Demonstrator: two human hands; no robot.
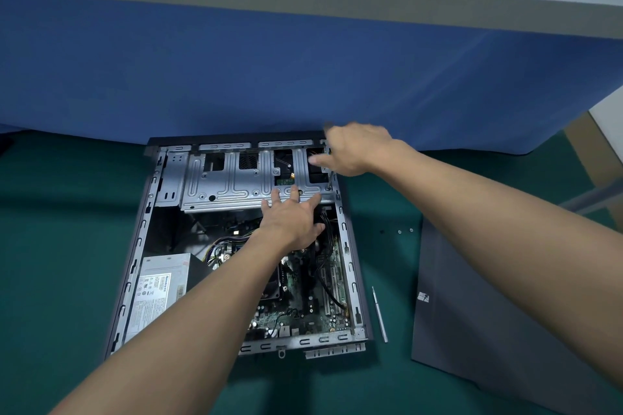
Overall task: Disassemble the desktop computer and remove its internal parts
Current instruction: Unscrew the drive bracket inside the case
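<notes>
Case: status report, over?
Left hand flat on drive cage. Right hand grips screwdriver at cage's right corner. Side panel off, lying right.

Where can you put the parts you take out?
The green mat left of the computer case is bare, also in front of it. The strip between case and side panel holds a thin tool and screws. The case's far end is crowded: left hand presses there, right hand grips a screwdriver.
</notes>
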